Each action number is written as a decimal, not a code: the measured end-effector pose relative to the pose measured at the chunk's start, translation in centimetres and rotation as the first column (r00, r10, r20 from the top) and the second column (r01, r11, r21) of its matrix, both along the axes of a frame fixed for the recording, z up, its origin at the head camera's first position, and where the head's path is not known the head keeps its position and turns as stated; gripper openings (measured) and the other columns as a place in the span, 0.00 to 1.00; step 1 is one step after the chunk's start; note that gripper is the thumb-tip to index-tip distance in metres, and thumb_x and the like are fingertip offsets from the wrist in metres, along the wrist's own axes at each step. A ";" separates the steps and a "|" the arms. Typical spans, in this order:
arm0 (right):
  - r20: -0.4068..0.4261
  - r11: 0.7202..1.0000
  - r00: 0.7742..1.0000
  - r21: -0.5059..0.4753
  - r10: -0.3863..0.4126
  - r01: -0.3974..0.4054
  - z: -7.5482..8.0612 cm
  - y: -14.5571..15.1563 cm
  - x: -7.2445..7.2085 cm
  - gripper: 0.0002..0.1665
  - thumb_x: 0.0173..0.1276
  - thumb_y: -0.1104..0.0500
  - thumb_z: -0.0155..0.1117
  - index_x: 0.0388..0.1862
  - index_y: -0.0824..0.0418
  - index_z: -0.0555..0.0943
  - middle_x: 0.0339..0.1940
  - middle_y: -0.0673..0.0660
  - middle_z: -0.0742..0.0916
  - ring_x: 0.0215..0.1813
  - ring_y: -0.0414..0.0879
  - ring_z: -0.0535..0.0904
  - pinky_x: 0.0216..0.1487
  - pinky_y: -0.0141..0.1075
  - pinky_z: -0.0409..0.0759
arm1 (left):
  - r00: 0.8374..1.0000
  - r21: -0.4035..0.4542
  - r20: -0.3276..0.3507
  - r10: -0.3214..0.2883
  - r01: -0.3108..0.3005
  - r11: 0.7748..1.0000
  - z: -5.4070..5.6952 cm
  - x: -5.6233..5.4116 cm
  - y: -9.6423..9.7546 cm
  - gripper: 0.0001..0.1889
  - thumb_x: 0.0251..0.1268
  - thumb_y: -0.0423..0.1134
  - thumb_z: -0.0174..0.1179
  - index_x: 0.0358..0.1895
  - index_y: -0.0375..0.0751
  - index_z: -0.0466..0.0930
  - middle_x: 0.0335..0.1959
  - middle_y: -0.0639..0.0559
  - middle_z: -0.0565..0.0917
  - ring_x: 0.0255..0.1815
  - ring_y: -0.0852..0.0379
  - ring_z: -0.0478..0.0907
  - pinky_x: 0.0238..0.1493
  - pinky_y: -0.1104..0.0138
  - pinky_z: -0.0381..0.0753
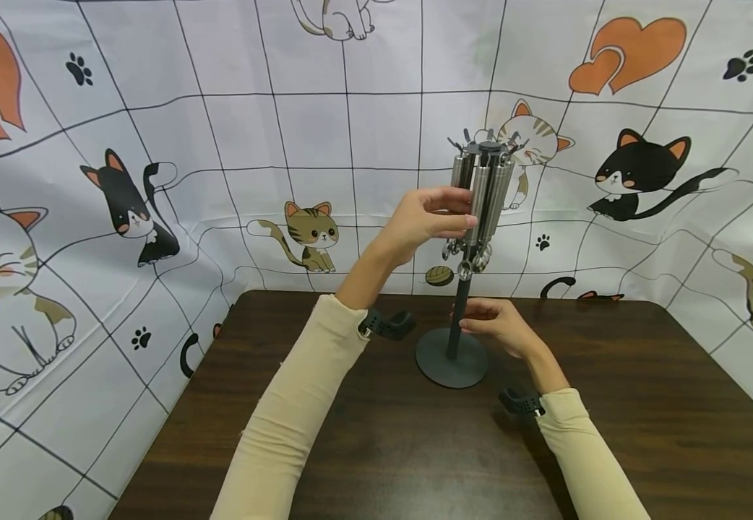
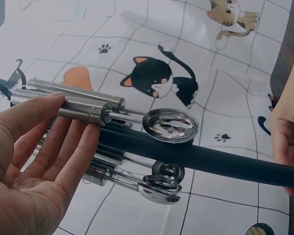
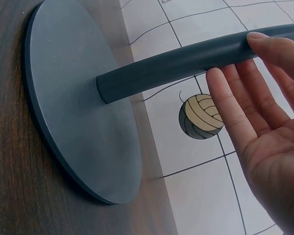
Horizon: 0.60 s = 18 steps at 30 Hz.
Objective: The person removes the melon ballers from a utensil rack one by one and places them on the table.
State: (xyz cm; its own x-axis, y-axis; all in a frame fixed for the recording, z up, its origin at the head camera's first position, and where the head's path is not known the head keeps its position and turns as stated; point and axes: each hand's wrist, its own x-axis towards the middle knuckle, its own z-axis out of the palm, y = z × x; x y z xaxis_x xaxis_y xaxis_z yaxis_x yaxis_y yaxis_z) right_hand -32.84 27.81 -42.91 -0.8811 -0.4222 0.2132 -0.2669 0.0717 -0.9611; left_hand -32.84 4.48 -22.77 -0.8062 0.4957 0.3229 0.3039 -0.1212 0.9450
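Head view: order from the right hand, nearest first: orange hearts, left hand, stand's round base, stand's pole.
1. Stand's pole, pinched by the right hand
2. Stand's round base, below left
3. Left hand, above left
4. Orange hearts, upper right on the cat-print backdrop

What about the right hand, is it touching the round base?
No, the right hand holds the dark pole, clear of the round base.

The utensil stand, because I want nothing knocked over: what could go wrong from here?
The tall utensil stand could tip if the left hand tugs sideways while the right hand, low on the pole, slips. The steel utensils hang close together, so shifting one might knock a neighbour loose.
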 end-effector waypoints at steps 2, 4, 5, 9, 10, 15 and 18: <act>0.001 1.000 1.000 -0.002 -0.001 0.001 0.0 0.0 0.0 0.25 0.69 0.70 0.67 0.63 0.79 0.75 0.46 0.49 0.92 0.49 0.42 0.89 0.52 0.44 0.90 | 1.000 0.001 0.008 0.000 0.000 1.000 0.0 0.0 0.0 0.23 0.63 0.24 0.68 0.63 0.28 0.78 0.52 0.37 0.84 0.43 0.56 0.86 0.52 0.61 0.90; 0.004 1.000 1.000 -0.004 0.000 0.000 0.0 0.0 0.0 0.25 0.69 0.70 0.67 0.62 0.79 0.76 0.46 0.49 0.92 0.49 0.42 0.89 0.53 0.45 0.90 | 1.000 0.004 0.011 0.003 -0.003 1.000 0.1 0.1 -0.1 0.23 0.63 0.24 0.68 0.63 0.28 0.78 0.53 0.35 0.84 0.43 0.56 0.87 0.52 0.61 0.90; 0.003 1.000 1.000 -0.004 0.003 -0.003 0.0 0.0 0.0 0.25 0.69 0.70 0.67 0.63 0.79 0.76 0.47 0.49 0.92 0.49 0.42 0.89 0.53 0.45 0.90 | 1.000 0.005 0.013 0.004 -0.004 1.000 0.1 0.1 -0.1 0.23 0.63 0.24 0.68 0.62 0.28 0.78 0.54 0.34 0.84 0.43 0.56 0.87 0.52 0.61 0.90; 0.006 1.000 1.000 -0.006 0.006 -0.006 0.0 -0.1 0.0 0.25 0.69 0.70 0.67 0.62 0.79 0.76 0.46 0.49 0.92 0.49 0.42 0.89 0.52 0.40 0.90 | 1.000 0.004 0.005 0.010 -0.010 1.000 0.2 0.2 -0.3 0.23 0.63 0.24 0.68 0.62 0.28 0.79 0.55 0.32 0.84 0.44 0.55 0.87 0.53 0.61 0.90; 0.006 1.000 1.000 -0.008 0.007 -0.007 0.0 0.0 0.0 0.25 0.69 0.70 0.67 0.62 0.79 0.76 0.46 0.49 0.92 0.49 0.42 0.89 0.51 0.39 0.90 | 1.000 0.002 0.002 0.011 -0.011 1.000 0.2 0.3 -0.3 0.23 0.63 0.24 0.68 0.62 0.28 0.79 0.55 0.32 0.84 0.44 0.55 0.87 0.53 0.61 0.90; 0.000 1.000 1.000 -0.010 0.017 -0.017 -0.1 0.0 0.0 0.25 0.69 0.70 0.67 0.62 0.79 0.76 0.47 0.50 0.92 0.49 0.42 0.88 0.51 0.37 0.90 | 1.000 0.001 -0.013 0.008 -0.008 1.000 0.3 0.5 -0.5 0.23 0.63 0.25 0.68 0.62 0.28 0.80 0.54 0.33 0.85 0.44 0.54 0.88 0.53 0.60 0.90; 0.002 1.000 1.000 -0.008 0.011 -0.011 -0.1 0.1 0.0 0.26 0.69 0.69 0.68 0.63 0.79 0.75 0.47 0.50 0.92 0.49 0.42 0.89 0.52 0.40 0.90 | 1.000 0.001 -0.029 0.004 -0.004 1.000 0.5 0.6 -0.5 0.23 0.63 0.25 0.68 0.62 0.29 0.79 0.54 0.33 0.85 0.46 0.53 0.88 0.53 0.61 0.90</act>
State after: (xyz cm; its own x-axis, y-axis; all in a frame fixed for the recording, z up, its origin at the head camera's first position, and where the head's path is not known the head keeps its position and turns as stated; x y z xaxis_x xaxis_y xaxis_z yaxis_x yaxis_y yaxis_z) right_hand -32.83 27.89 -43.00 -0.8768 -0.4305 0.2142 -0.2652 0.0614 -0.9622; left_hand -32.25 4.00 -22.31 -0.7988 0.4919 0.3464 0.3313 -0.1210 0.9357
